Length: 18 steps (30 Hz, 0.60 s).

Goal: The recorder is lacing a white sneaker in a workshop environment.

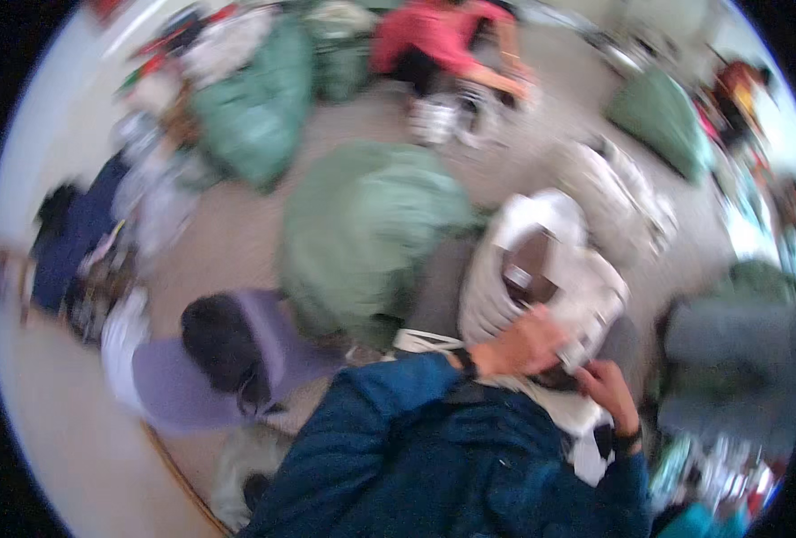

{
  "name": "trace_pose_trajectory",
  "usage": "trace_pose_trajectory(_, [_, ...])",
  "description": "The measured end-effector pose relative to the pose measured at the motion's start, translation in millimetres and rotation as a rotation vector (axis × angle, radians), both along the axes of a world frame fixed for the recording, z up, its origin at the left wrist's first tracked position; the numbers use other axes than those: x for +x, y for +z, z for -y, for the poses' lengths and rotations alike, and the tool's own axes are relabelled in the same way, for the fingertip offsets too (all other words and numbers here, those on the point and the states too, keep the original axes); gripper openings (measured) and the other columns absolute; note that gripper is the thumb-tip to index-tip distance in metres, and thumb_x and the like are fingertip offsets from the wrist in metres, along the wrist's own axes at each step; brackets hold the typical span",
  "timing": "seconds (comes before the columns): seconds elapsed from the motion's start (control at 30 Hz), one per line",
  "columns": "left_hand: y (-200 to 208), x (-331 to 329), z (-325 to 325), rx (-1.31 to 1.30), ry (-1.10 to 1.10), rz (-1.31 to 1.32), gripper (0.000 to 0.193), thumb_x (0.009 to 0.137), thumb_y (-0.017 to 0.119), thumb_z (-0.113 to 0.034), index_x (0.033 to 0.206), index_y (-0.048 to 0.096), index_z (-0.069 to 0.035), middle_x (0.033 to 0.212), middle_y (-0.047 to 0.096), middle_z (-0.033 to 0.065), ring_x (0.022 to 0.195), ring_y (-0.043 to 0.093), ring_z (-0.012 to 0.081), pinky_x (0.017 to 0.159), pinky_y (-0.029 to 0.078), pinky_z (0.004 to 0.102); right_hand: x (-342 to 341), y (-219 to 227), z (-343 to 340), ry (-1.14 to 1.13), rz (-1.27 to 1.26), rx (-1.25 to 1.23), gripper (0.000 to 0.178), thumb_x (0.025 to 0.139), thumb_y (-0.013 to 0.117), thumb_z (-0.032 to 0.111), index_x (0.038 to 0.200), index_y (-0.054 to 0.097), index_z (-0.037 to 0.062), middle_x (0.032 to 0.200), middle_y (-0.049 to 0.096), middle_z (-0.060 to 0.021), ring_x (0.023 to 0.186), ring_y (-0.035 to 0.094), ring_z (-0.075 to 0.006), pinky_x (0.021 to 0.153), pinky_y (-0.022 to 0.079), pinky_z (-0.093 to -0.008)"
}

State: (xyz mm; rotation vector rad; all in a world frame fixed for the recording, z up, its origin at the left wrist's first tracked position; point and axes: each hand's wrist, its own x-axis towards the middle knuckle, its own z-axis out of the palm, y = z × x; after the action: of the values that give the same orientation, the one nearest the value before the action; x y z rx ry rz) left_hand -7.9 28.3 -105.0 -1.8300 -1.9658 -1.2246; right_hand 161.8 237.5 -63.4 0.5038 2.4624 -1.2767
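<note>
Across my lap lies a cream, puffy cloth item [586,273] with an open top and a brown inside [530,264] that carries a small white label. Whether it is a bag or a garment, blur keeps me from telling. My left hand [523,343] reaches over its near side, fingers bent onto the cloth. At the near right edge, my right hand [610,390] pinches the fabric between thumb and fingers. Both fingertips are close together and smeared by motion.
Left of me sit a big green sack [371,229] and a purple piece [182,381] with a black item [223,341] on it. Pale crumpled cloth [608,193] lies ahead. A person in a red top [429,40] crouches at the far side. Grey bundles [730,359] stand right.
</note>
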Motion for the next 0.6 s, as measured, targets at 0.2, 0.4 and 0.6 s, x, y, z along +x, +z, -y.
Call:
trace_pose_trajectory(0.2, [60.2,-15.5,28.9,-0.181,-0.002,0.012,0.04,0.076,0.075,-0.012,0.113,0.061,-0.004,0.118,0.057,0.0155,0.113,0.055,0.0351,0.103,0.041,0.0528,14.2,20.3,35.7,0.351,-0.045,0.179,0.019,0.083,0.066,0.023,0.082,0.064,0.0036,0.081,0.067,-0.0213,0.077,0.065,-0.0435,0.066,0.051,-0.0512])
trace_pose_trajectory(0.4, [82.4,6.0,30.9,-0.176,-0.151,0.1,0.027,0.08,0.071,0.0,0.105,0.063,-0.004,0.102,0.064,0.0111,0.095,0.063,0.0324,0.093,0.05,0.0463,43.2,12.3,38.6,0.216,-0.209,0.169,0.011,0.084,0.061,0.014,0.085,0.064,0.0039,0.081,0.066,-0.0206,0.081,0.064,-0.0437,0.069,0.05,-0.0522])
trace_pose_trajectory(0.6, [82.3,46.1,14.5,-0.368,-0.38,0.583,0.024,0.089,0.068,-0.008,0.11,0.064,0.001,0.102,0.068,0.0181,0.091,0.066,0.0336,0.081,0.053,0.0406,54.4,32.4,42.8,0.017,-0.336,0.045,0.01,0.086,0.063,0.012,0.084,0.062,0.0022,0.084,0.066,-0.0166,0.083,0.065,-0.0365,0.071,0.051,-0.0443])
